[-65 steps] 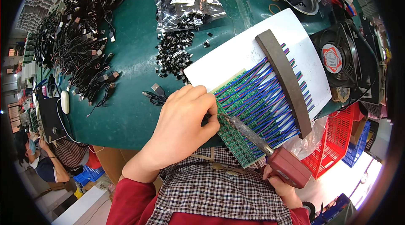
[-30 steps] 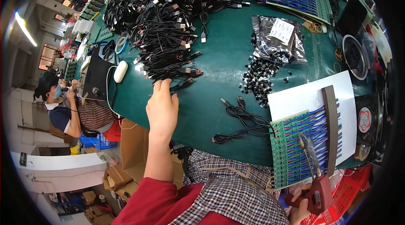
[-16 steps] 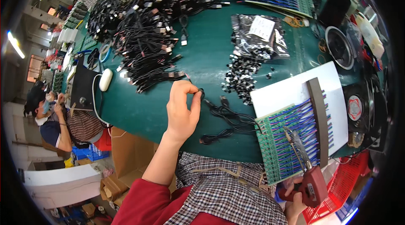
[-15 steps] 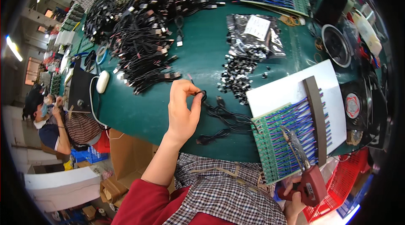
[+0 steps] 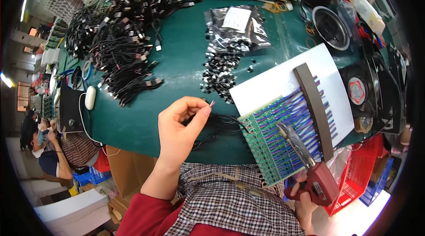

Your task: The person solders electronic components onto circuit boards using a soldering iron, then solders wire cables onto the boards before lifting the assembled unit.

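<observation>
My left hand (image 5: 177, 125) pinches a thin black cable (image 5: 228, 117) between thumb and fingers. The cable's stripped wire ends (image 5: 212, 103), reddish and pale, stick out past the fingertips. Its slack lies on the table toward a green circuit board panel (image 5: 261, 152), where a few wires end at the panel's upper left edge. My right hand (image 5: 305, 203) is wrapped around the handle of a dark red soldering gun (image 5: 322, 183). The gun's metal tip hangs over the panel, among rows of blue and purple wires; I cannot tell if it touches.
A brown bar (image 5: 313, 112) lies across the wires on a white board (image 5: 261, 76). Small black-and-silver connectors (image 5: 219, 72) spill from a plastic bag (image 5: 239, 28). Black USB cables (image 5: 119, 50) are heaped at left. A fan (image 5: 357, 91) stands right. A co-worker (image 5: 51, 152) sits far left.
My view has shifted, so the table's things sit further left. My left hand has drawn slightly nearer and right relative to the table, and the bare wire ends now point toward the panel side.
</observation>
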Tool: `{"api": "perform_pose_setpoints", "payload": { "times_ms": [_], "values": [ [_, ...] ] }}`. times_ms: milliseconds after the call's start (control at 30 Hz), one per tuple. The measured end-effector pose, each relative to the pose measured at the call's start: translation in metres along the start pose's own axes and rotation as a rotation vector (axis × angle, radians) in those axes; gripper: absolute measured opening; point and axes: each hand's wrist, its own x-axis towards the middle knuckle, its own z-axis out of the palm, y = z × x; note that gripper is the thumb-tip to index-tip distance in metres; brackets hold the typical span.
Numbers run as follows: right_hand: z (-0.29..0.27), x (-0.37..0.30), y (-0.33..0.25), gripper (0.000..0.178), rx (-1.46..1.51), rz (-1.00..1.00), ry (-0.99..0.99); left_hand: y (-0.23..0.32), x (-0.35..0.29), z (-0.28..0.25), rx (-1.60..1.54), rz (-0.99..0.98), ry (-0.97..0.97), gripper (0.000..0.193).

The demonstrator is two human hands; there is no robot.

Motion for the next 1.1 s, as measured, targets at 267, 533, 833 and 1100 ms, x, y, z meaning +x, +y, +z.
{"api": "perform_pose_setpoints", "payload": {
  "times_ms": [267, 533, 833, 1100],
  "values": [
    [-0.005, -0.002, 0.001, 0.057, 0.157, 0.019, -0.091, 0.006, -0.018, 0.034, 0.338, 0.210, -0.382, 0.008],
    [-0.006, 0.001, -0.003, 0.054, 0.083, 0.199, -0.049, -0.003, -0.023, 0.051, 0.647, 0.327, -0.331, 0.011],
    [-0.016, -0.006, 0.010, 0.047, -0.145, 0.235, -0.066, -0.003, -0.022, 0.057, 0.736, 0.326, -0.296, 0.012],
    [-0.040, -0.017, 0.038, 0.035, -0.897, -0.073, -0.176, 0.000, -0.021, 0.054, 0.775, 0.323, -0.359, 0.014]
  ]
}}
